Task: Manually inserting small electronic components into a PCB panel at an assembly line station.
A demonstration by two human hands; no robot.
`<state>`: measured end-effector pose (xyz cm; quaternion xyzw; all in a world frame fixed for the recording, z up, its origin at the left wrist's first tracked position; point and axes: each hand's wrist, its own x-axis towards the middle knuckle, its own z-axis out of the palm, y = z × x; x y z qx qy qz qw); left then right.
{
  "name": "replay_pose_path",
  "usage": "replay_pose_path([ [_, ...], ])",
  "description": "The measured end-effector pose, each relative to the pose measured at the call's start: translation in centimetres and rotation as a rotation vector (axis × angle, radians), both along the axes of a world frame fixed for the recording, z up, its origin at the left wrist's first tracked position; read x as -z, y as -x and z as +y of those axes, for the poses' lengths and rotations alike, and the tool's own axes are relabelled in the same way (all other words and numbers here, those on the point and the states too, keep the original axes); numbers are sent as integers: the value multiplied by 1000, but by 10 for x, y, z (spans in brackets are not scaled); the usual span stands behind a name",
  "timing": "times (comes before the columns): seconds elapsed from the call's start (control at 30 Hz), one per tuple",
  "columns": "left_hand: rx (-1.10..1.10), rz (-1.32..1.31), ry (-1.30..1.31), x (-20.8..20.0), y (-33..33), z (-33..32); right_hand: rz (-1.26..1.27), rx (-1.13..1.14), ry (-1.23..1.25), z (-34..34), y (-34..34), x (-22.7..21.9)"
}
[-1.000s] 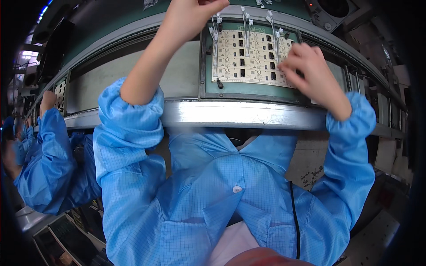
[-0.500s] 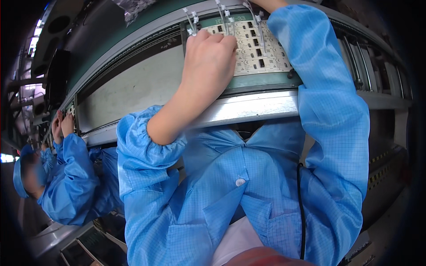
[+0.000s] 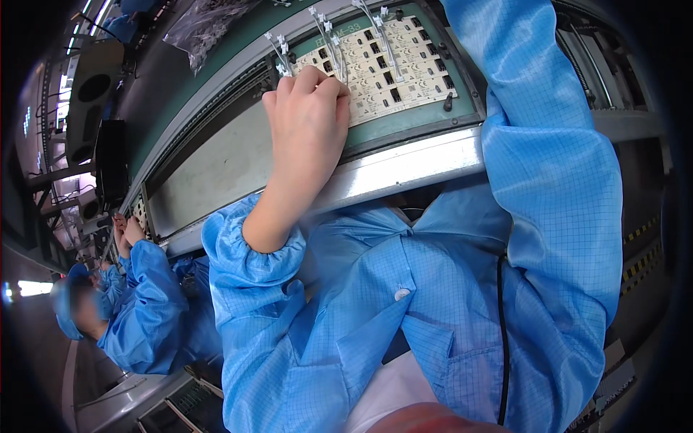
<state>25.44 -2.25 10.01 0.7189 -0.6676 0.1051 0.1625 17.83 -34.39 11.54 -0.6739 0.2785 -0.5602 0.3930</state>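
Note:
A white circuit board panel [image 3: 368, 97] with several black connectors lies in a green carrier [image 3: 404, 123]. My left hand [image 3: 309, 119] is over the panel's left side, fingers curled down and closed; whatever they hold is hidden beneath them. White wire leads [image 3: 338, 58] with small white plugs stand on the panel in several bunches, one close beyond my left fingertips. My right arm [image 3: 541, 144], in a blue sleeve, stretches up past the right of the carrier, and its hand lies outside the picture.
A metal rail [image 3: 411, 173] runs along the near side of the conveyor line. Left of the carrier lies a flat grey stretch of the line [image 3: 216, 155]. A clear plastic bag [image 3: 206, 32] rests at the far side. At left, a co-worker in blue [image 3: 144, 310] works at the same line.
My right wrist, partly visible before, has passed out of the top of the picture. The panel appears lower-left as the view shifts; my left hand stays at its left side, fingers still curled.

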Motion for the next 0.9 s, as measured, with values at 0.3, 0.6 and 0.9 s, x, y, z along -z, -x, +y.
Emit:
replay_pose_path([
  [0.3,-9,-64,94,9,1,5,38,-100,57,22,21,-1],
  [0.6,-10,89,145,16,-1,14,111,-223,121,39,35,-13],
  [0.9,57,10,72,3,12,30,42,-509,-101,71,76,-18],
])
